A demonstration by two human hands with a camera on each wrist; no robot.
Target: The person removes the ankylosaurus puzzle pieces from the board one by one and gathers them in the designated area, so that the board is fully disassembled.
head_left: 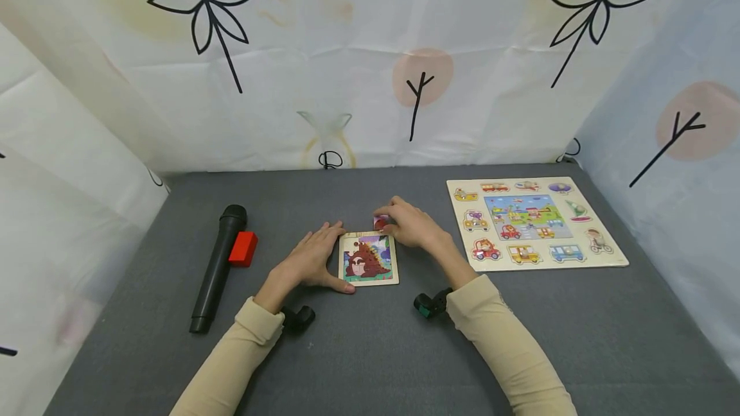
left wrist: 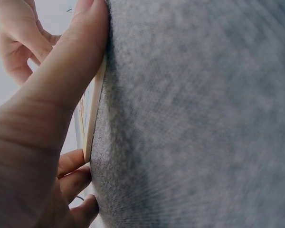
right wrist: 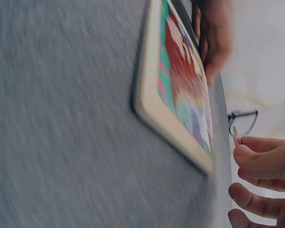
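Note:
A small square wooden jigsaw puzzle (head_left: pixel 368 259) with a brown dinosaur picture lies flat on the grey table. My left hand (head_left: pixel 315 257) holds its left side, the thumb along the near edge and the fingers at the far left corner. In the left wrist view, the thumb (left wrist: pixel 71 61) hides much of the puzzle. Just beyond the far right corner, my right hand (head_left: pixel 412 223) pinches a small puzzle piece (head_left: pixel 379 222) between thumb and fingertips. The right wrist view shows this piece (right wrist: pixel 236 136) edge-on, raised off the table; its picture is hidden there.
A black microphone (head_left: pixel 216 268) lies at the left, with a red block (head_left: pixel 243 249) beside it. To the right lies a larger wooden board (head_left: pixel 532 226) with vehicle pictures. Printed white cloth (head_left: pixel 358 69) stands behind the table (head_left: pixel 370 352) and on both sides.

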